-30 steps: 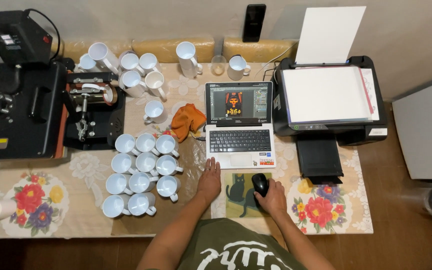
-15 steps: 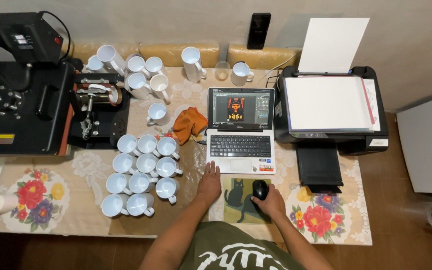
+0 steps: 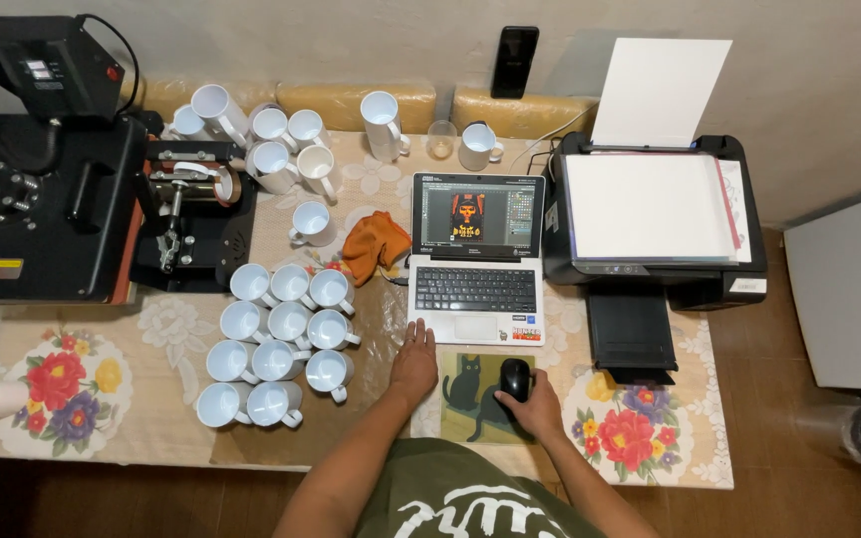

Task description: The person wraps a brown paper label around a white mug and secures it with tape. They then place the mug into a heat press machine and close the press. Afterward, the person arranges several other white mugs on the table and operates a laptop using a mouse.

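Nearest the camera, the right hand point(image 3: 535, 406) lies over a black mouse point(image 3: 515, 378), fingers curled down around it, on a green mouse pad point(image 3: 462, 397) printed with a black cat. The left hand point(image 3: 416, 361) rests flat on the table just beside the pad and touching the front edge of the laptop point(image 3: 476, 287), fingers together and holding nothing.

The laptop stands open; its screen point(image 3: 477, 214) shows an editing program with a dark picture bearing a red and orange figure, so the design work looks to be in hand at the computer and not finished.

Left of the laptop, 11 white mugs point(image 3: 276, 344) sit in a cluster, mouths up and plain, none of them visibly printed. An orange cloth point(image 3: 375, 245) lies crumpled between the mugs and the laptop. To the right, a black printer point(image 3: 650, 224) holds blank white sheets point(image 3: 658, 95) in its rear tray, and a sheet on its top looks blank too; whether anything has printed I cannot tell.

Further back, more white mugs point(image 3: 286, 149) crowd beside a small mug press point(image 3: 186, 204), and a large black heat press point(image 3: 37, 159) fills the far left corner. Neither press appears to hold a mug, so pressing seems not yet begun.
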